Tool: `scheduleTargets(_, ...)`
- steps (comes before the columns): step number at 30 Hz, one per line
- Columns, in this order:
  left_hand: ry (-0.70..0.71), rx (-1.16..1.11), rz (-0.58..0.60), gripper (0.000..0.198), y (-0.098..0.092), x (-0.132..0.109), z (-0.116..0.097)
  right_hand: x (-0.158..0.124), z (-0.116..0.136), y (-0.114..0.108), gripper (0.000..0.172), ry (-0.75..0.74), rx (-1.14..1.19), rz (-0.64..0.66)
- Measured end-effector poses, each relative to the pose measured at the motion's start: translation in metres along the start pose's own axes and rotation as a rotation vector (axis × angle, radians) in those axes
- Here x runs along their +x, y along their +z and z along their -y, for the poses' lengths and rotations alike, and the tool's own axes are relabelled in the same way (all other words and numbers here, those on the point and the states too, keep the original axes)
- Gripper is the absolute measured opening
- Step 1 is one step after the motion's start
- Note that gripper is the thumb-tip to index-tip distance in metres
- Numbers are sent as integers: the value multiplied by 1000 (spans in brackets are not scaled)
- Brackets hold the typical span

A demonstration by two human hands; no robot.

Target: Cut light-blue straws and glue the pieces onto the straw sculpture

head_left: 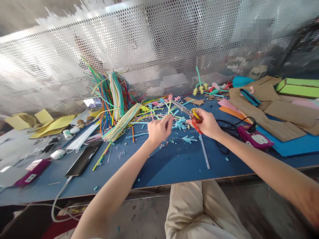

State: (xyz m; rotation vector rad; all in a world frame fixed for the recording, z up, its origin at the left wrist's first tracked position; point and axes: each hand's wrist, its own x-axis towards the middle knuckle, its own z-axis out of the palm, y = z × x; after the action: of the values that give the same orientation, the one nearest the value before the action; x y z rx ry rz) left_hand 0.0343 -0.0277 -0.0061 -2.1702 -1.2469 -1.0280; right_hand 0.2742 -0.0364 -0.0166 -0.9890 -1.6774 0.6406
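Observation:
Between the pinched fingers of my left hand (pixel 159 130) stands a short pale yellow pipe cleaner (pixel 169 108). My right hand (pixel 208 124) is closed around scissors (pixel 184 109) with red and yellow handles. Their blades point left, close to that pipe cleaner; whether they touch it I cannot tell. Just beyond the hands lie loose pipe cleaners and pink tufts (pixel 157 104). Blue branched pipe-cleaner pieces (pixel 189 139) rest on the blue tabletop (pixel 169 169) between my hands. A clear glue stick (pixel 204 152) lies below my right hand.
A thick bundle of coloured pipe cleaners (pixel 117 96) stands at the back left. A phone (pixel 84 158) with a cable lies left. On the right are a purple power strip (pixel 256 136) and cardboard pieces (pixel 274 116). A perforated metal screen (pixel 159 43) rises behind.

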Motion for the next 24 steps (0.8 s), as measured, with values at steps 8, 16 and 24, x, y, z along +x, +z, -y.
scheduleTargets(8, -104, -150, -93, 30, -13, 3, 10, 0, 5, -6, 44, 71, -270, 162)
scheduleTargets(16, -68, -171, -91, 28, -13, 1, 1, -6, 12, 2, 45, 44, -191, 299)
scheduleTargets(24, -32, -213, -74, 26, -17, -1, -8, -12, 16, 11, 51, 45, -33, 297)
